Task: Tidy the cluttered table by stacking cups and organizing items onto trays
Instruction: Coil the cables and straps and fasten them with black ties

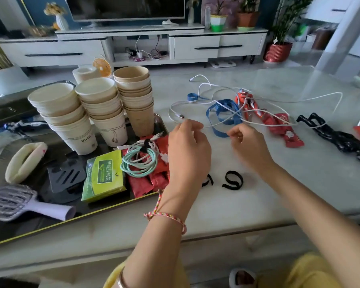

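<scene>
Cable wrangling here: the left hand (pixel 187 146) and right hand (pixel 247 142) each pinch the white cable (pixel 180 116) between thumb and fingertips, with a short run of it between them. The rest sprawls over the marble table (pixel 258 204) from 12 to 2 o'clock of the hands, threaded through a blue lanyard (pixel 227 103) and over red packets (pixel 287 132). It looks light, floppy and a bit slick, so it will probably snag (that lanyard loop is the trap). Holding near the plug and feeding it through loop by loop seems a safer bet than yanking. The black ties (pixel 233 179) at 6 o'clock look handy for binding it. At 9 o'clock the tray (pixel 92 213) holds the stacked cups (pixel 104 104), one reading "MUSIC", plus a green box (pixel 104 175) with Chinese writing too soft to read.
</scene>
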Action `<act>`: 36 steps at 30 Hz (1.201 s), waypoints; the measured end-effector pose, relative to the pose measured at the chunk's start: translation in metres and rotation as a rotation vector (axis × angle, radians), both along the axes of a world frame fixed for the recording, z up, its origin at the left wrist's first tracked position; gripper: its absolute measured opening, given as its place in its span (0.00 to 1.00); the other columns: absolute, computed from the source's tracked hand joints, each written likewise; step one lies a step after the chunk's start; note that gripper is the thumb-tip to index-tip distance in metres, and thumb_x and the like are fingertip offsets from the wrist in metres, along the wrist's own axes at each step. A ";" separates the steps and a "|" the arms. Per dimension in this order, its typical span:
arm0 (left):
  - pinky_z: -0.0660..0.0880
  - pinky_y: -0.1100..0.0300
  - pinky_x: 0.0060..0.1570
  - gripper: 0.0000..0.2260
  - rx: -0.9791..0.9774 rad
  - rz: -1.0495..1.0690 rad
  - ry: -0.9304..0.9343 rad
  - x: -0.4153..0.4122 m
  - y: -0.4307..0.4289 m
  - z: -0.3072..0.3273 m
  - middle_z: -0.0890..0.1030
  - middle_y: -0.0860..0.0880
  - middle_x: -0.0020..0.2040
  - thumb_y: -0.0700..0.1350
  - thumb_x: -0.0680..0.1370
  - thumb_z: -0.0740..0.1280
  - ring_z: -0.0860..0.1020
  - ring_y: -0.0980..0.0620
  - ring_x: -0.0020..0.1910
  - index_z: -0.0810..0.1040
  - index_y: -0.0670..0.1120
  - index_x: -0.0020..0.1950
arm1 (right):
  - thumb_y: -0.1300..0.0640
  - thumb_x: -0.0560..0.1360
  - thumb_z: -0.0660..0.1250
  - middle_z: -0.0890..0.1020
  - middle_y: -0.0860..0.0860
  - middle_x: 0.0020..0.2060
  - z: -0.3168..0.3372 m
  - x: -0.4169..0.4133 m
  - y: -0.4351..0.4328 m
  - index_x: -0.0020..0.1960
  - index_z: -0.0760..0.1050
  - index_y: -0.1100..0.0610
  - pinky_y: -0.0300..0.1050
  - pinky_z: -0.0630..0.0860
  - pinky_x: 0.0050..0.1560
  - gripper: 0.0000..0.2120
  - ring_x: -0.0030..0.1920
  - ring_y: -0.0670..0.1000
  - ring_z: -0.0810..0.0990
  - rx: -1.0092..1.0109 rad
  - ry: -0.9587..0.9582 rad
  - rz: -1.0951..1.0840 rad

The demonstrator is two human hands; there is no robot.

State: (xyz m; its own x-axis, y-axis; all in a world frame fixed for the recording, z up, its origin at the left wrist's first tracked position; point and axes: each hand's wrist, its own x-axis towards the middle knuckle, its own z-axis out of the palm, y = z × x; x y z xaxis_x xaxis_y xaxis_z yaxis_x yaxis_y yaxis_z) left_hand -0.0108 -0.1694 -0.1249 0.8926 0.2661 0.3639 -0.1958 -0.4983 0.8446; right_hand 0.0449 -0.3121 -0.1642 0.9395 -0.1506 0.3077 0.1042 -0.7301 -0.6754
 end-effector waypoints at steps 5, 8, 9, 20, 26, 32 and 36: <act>0.72 0.57 0.51 0.13 -0.058 -0.029 0.057 0.009 -0.013 -0.002 0.79 0.46 0.53 0.36 0.76 0.57 0.77 0.47 0.50 0.78 0.42 0.54 | 0.70 0.73 0.58 0.79 0.59 0.46 -0.002 0.009 0.001 0.47 0.75 0.64 0.44 0.69 0.47 0.09 0.48 0.56 0.76 -0.075 -0.082 0.020; 0.72 0.60 0.48 0.13 -0.088 -0.020 0.105 0.015 -0.012 -0.005 0.80 0.47 0.52 0.36 0.76 0.57 0.77 0.48 0.50 0.78 0.43 0.54 | 0.71 0.72 0.58 0.77 0.60 0.52 -0.001 0.016 0.010 0.53 0.74 0.65 0.48 0.66 0.57 0.12 0.56 0.59 0.72 -0.200 -0.170 0.048; 0.71 0.61 0.48 0.13 -0.103 -0.015 0.116 0.017 -0.010 -0.007 0.80 0.47 0.52 0.36 0.76 0.57 0.77 0.49 0.50 0.78 0.43 0.54 | 0.70 0.71 0.59 0.75 0.60 0.56 0.000 0.021 0.012 0.57 0.74 0.64 0.48 0.63 0.60 0.15 0.59 0.59 0.71 -0.260 -0.211 0.020; 0.65 0.75 0.31 0.13 -0.096 -0.034 0.165 0.027 -0.002 -0.015 0.77 0.53 0.43 0.36 0.75 0.57 0.73 0.55 0.41 0.79 0.44 0.52 | 0.57 0.77 0.57 0.76 0.59 0.54 0.004 0.052 0.010 0.60 0.73 0.58 0.52 0.58 0.56 0.14 0.57 0.60 0.71 -0.739 -0.177 -0.122; 0.70 0.68 0.34 0.11 -0.223 -0.057 0.239 0.030 0.001 -0.013 0.78 0.54 0.40 0.36 0.74 0.57 0.76 0.54 0.42 0.78 0.46 0.46 | 0.60 0.76 0.57 0.79 0.56 0.52 -0.004 0.052 0.048 0.60 0.71 0.59 0.50 0.58 0.56 0.13 0.58 0.57 0.73 -0.793 -0.137 0.281; 0.73 0.58 0.45 0.09 -0.382 -0.048 0.309 0.034 0.005 -0.016 0.80 0.46 0.45 0.37 0.74 0.57 0.75 0.49 0.43 0.77 0.45 0.46 | 0.58 0.79 0.59 0.78 0.57 0.51 0.005 0.051 0.039 0.53 0.79 0.60 0.48 0.68 0.50 0.12 0.51 0.58 0.76 -0.401 -0.144 0.221; 0.72 0.54 0.49 0.10 -0.539 -0.072 0.393 0.041 -0.001 -0.013 0.78 0.44 0.42 0.43 0.78 0.58 0.74 0.46 0.43 0.73 0.45 0.39 | 0.64 0.74 0.66 0.80 0.56 0.41 0.033 0.029 0.024 0.45 0.82 0.63 0.41 0.71 0.46 0.06 0.43 0.54 0.78 -0.151 -0.340 0.258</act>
